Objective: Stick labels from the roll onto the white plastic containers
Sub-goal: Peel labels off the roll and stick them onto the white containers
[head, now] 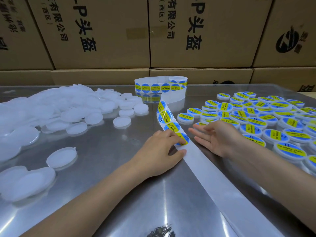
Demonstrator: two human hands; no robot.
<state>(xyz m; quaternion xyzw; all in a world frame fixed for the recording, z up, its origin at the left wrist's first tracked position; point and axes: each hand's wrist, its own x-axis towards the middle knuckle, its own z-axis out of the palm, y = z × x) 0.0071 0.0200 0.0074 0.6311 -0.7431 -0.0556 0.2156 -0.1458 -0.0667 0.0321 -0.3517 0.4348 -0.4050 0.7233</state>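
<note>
While the left hand (160,151) pinches the nearest round blue-and-yellow label (183,139) on the white backing strip (213,177), peel slowly toward twelve o'clock; the right hand (217,137), open at three o'clock, should steady the strip.

Packing stockroom, stacked cartons (196,31), steel table (119,194)

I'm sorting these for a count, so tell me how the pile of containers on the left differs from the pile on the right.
The left pile is plain white, with no labels; the right pile carries round blue and yellow labels on top. The left pile lies beyond the left hand, which presses the label strip; the right pile lies beside the open right hand. Both hold flat round white containers on the same shiny table.
</note>
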